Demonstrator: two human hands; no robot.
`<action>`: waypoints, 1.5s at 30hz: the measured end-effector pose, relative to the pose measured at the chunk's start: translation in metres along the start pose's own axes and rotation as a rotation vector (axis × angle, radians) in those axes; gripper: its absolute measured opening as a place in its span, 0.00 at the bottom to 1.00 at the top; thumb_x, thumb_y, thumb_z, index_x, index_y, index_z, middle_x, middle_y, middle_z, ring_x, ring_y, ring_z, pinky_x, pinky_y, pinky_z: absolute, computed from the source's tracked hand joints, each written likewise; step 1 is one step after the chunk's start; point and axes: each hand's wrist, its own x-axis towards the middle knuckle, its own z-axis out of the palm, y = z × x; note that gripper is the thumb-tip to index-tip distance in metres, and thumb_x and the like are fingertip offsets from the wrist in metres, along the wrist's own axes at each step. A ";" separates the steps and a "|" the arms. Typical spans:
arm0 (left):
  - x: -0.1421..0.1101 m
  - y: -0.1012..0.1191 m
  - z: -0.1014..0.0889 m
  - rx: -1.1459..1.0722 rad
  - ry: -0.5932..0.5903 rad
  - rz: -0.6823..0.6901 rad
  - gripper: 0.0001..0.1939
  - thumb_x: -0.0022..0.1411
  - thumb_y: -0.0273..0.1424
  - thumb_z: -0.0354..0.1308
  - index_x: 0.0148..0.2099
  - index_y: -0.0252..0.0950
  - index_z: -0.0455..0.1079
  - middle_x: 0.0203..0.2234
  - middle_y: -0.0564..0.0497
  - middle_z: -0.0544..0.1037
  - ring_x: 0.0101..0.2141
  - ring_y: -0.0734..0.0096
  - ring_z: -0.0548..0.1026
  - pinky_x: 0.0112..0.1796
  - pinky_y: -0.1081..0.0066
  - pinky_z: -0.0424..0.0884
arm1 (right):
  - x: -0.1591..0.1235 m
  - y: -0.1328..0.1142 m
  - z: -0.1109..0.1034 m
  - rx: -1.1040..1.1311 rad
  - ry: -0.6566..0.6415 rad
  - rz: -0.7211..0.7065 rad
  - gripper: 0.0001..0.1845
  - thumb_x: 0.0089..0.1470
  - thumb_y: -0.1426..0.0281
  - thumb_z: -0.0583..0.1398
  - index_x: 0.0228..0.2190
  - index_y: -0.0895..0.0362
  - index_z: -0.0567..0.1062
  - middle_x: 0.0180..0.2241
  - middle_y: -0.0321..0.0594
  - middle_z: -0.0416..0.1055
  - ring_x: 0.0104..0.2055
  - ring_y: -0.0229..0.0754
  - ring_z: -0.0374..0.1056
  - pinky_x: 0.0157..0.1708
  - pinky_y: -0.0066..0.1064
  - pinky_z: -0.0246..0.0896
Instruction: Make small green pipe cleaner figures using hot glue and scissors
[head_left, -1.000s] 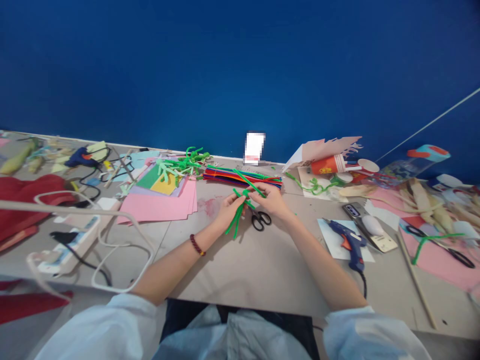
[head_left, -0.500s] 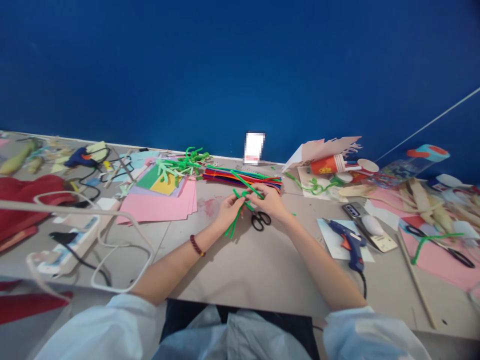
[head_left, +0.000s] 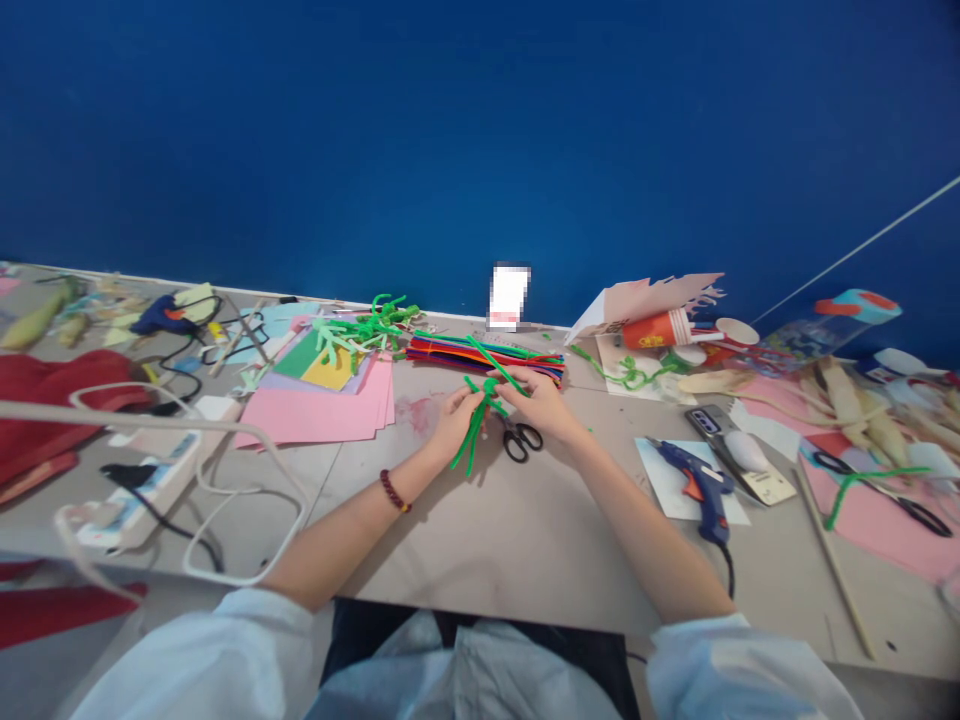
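Observation:
Several green pipe cleaners (head_left: 470,437), joined in a small twisted figure, are pinched in my left hand (head_left: 454,420), their loose ends pointing down toward me. My right hand (head_left: 538,398) is closed on a green pipe cleaner (head_left: 495,364) whose straight end slants up and to the left past the fingers. Both hands meet over the grey table (head_left: 480,540). Black-handled scissors (head_left: 522,441) lie just below my right hand, blades partly hidden beneath the hands. Behind the hands rests a bundle of coloured pipe cleaners (head_left: 450,351).
Pink paper sheets (head_left: 315,412) and a tangle of green pipe cleaners (head_left: 382,320) lie left. A white power strip (head_left: 142,490) with cables sits nearer. On the right are a blue glue gun (head_left: 694,480), a phone (head_left: 705,420), a wooden stick (head_left: 832,560) and red paper cups (head_left: 652,330).
My left fingers have shifted slightly on the green figure, and more of its twisted top shows between the hands. The slanting pipe cleaner has moved slightly right.

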 end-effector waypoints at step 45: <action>0.003 0.000 -0.001 0.110 -0.235 0.013 0.10 0.50 0.35 0.61 0.29 0.31 0.71 0.15 0.54 0.70 0.17 0.77 0.67 0.22 0.75 0.62 | 0.001 -0.009 -0.027 -0.253 -0.181 -0.024 0.14 0.49 0.61 0.60 0.25 0.59 0.78 0.24 0.38 0.72 0.27 0.38 0.64 0.28 0.27 0.55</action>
